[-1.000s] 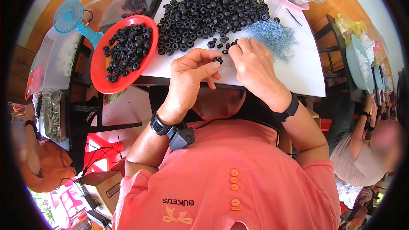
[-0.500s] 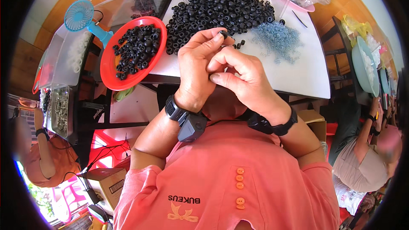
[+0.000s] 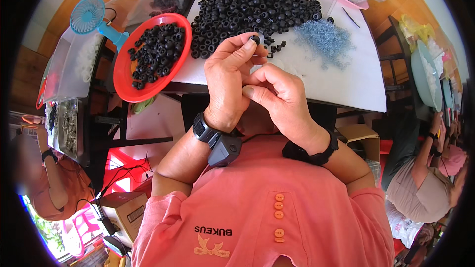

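Observation:
Between the thumb and fingers of my left hand [image 3: 227,71] is a small round black part with a hole [image 3: 255,39], pinched at the fingertips. My right hand [image 3: 280,96] is closed in a pinch just beside the left palm, thumb against forefinger; whatever it may hold is too small to make out. Beyond my hands lies a large heap of the same black parts [image 3: 257,2] on the white table top [image 3: 358,86]. To its right is a loose pile of tiny clear-blue pieces [image 3: 324,42]. Several loose black parts [image 3: 278,47] lie close to my left fingertips.
A red plate [image 3: 121,76] of black parts overhangs the table's left edge, near a blue fan [image 3: 89,15]. A pink tray [image 3: 363,5] with clear plastic sits at the back right. Co-workers [image 3: 54,188] sit left and right; one on the right is near a pale green basin [image 3: 426,76].
The black part in my left fingertips is turned and shows more plainly. My right hand stays pinched near the left palm, with its wrist slightly lower. The whole view has shifted a little.

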Motion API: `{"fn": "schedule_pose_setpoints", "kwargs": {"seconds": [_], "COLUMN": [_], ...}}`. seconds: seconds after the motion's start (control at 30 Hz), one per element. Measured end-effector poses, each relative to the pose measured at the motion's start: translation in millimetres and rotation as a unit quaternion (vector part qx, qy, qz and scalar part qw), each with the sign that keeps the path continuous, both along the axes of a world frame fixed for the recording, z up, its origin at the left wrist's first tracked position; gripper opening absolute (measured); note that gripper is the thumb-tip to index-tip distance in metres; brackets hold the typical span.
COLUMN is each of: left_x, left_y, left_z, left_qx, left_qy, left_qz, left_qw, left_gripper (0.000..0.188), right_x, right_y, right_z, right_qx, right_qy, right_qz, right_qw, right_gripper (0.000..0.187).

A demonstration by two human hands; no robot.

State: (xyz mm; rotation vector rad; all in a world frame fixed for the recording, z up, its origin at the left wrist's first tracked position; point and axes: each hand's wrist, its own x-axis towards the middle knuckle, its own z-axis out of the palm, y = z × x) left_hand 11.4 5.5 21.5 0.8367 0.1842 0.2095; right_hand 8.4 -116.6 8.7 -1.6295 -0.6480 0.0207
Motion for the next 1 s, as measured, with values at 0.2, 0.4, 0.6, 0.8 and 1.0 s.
{"fn": "schedule_pose_setpoints", "kwargs": {"seconds": [0.2,0.4,0.6,0.8,1.0], "left_x": [-1,0,-1,-3,0], "left_y": [-2,-6,-5,-4,0], "left_z": [-7,-10,-11,-12,-25], "left_qx": [-0.004,0.000,0.022,0.026,0.064], "left_qy": [0.002,0.017,0.019,0.019,-0.044], "left_qz": [0.000,0.014,0.017,-0.002,-0.041], "left_qw": [1.000,1.000,0.999,0.999,0.996], "left_gripper": [0.018,0.018,0.017,0.016,0.019], "right_x": [-1,-1,2,-1,26], "right_y": [4,2,1,-6,-33], "right_z": [-5,-6,-8,-1,22], "right_qx": [0.033,0.020,-0.050,-0.003,-0.012], "right_qy": [-0.027,0.006,-0.033,0.066,0.031], "right_qz": [-0.012,-0.034,-0.043,0.013,-0.042], "right_qw": [0.999,0.999,0.997,0.998,0.999], "right_gripper": [0.013,0.012,0.012,0.013,0.008]}}
